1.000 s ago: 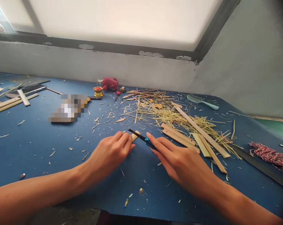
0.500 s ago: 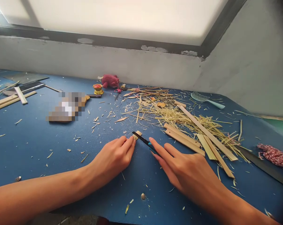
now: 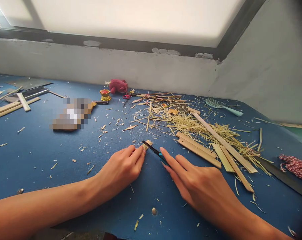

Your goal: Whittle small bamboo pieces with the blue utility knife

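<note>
My left hand (image 3: 127,162) is closed on a short pale strip of bamboo or wood (image 3: 148,144), pressing it down on the blue tabletop (image 3: 90,213). Only the strip's far end shows beyond my fingertips; the rest is hidden under the hand. In my right hand (image 3: 191,175) is a utility knife (image 3: 154,151) with a black blade and a teal and black handle, mostly covered by my fingers. Its blade lies across the strip, close to my left fingertips.
Thin shavings (image 3: 191,125) are heaped right of centre, with flat wooden strips (image 3: 201,153) beside them. Farther right are a pale green hairbrush (image 3: 216,104) and red-and-white cord (image 3: 294,166). Behind stand a dark red plush toy (image 3: 118,86) and a small gold bowl (image 3: 105,95).
The view has shifted slightly, so objects on the right sit a little farther right. Both hands keep nearly the same pose, with the blade still across the strip.
</note>
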A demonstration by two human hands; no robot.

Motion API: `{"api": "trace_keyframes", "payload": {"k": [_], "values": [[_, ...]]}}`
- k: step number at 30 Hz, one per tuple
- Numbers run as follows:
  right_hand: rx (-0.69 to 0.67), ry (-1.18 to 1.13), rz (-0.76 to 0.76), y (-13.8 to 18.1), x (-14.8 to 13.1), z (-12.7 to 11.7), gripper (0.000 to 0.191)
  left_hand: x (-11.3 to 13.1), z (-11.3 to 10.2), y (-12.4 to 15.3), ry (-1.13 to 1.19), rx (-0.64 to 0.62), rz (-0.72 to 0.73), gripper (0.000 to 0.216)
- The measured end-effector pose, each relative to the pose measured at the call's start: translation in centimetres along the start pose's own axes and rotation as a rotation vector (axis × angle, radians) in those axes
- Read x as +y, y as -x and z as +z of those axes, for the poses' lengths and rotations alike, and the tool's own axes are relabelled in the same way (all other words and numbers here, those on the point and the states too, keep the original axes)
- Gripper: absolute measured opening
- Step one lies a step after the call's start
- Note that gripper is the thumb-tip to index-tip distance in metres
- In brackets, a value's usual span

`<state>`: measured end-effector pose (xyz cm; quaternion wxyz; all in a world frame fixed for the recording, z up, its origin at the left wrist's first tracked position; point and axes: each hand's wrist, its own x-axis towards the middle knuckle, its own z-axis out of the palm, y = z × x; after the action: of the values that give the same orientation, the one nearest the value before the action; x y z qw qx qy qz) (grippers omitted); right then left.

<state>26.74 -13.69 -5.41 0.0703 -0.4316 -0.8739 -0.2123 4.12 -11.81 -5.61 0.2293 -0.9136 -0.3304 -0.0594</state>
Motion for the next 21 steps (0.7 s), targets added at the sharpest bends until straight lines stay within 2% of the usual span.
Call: {"api": "trace_keyframes", "payload": {"k": [15, 21], "values": [[0.025, -0.009, -0.006, 0.07, -0.15, -0.12, 0.047, -0.09, -0.04, -0.03, 0.017, -0.011, 0.0, 0.035], [-0.014, -0.046, 0.033, 0.1, -0.1, 0.17, 0.05, -0.08, 0.03, -0.01, 0.013, -0.009, 0.003, 0.036]]}}
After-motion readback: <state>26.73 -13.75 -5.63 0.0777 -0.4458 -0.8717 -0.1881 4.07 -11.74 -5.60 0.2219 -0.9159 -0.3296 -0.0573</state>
